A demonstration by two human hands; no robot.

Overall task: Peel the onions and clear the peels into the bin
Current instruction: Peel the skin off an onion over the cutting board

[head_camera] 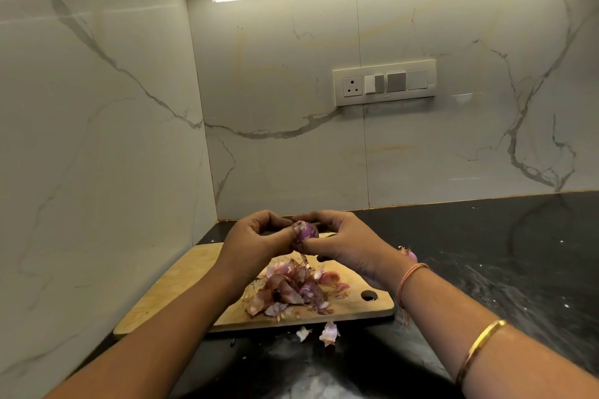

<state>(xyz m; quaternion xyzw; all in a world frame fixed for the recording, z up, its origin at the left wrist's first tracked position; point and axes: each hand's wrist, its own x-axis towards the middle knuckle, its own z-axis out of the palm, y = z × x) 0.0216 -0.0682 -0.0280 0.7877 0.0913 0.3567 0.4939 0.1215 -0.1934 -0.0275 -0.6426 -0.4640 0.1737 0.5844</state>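
While peeling step runs, your left hand (pixel 256 238) and right hand (pixel 340 241) pinch onion (pixel 306 231) above cutting board (pixel 201 272), fingers curled round it. Peel heap (pixel 291 288) lies below; stray peels (pixel 329 332) on counter (pixel 486 253). Next, likely: strip remaining skin. Bin unseen.

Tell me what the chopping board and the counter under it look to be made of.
Chopping board: looks like wood, pale tan and matt, with faint grain, scuffs and a hole at one corner. Counter: seems polished black stone, perhaps granite; glossy, with pale flecks and soft reflections.
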